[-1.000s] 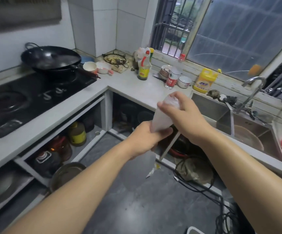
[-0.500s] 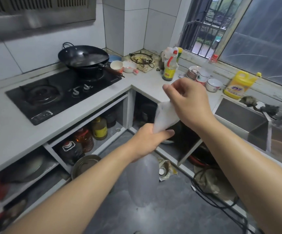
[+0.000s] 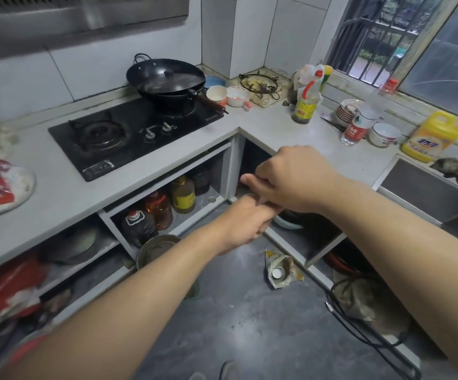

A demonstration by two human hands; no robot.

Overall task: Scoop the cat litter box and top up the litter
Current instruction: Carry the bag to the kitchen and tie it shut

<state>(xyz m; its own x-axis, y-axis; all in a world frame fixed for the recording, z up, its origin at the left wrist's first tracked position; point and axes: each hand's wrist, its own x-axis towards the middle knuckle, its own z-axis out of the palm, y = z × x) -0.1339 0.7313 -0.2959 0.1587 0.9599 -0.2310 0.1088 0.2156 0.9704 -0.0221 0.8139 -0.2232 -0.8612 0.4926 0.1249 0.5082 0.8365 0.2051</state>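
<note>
From my remote post I watch both bare forearms reach out over the grey kitchen floor [image 3: 249, 338], the hands meeting in front of the corner of the pale L-shaped countertop [image 3: 290, 138]. The left hand [image 3: 245, 223] is curled into a fist below, and the right hand [image 3: 290, 179] sits directly on top of it, fingers bent and thumb pointing left; only a sliver of something pale [image 3: 263, 200] shows between them, too little for me to say what it is, though both hands appear clenched on it. No litter box or scoop appears anywhere in this view. Behind the hands, a black wok [image 3: 167, 78] rests on the far burner of the gas hob [image 3: 129, 135]. A sauce bottle with a red cap [image 3: 306, 102] stands upright near the window corner, with a water bottle [image 3: 359, 124] and a white bowl [image 3: 384, 134] further right, and a yellow detergent jug [image 3: 430, 135] beside the steel sink [image 3: 425, 187]. Oil bottles [image 3: 159, 209] stand on the open shelf under the hob, and a crumpled bag [image 3: 280, 270] lies on the floor near the shelf edge.
</note>
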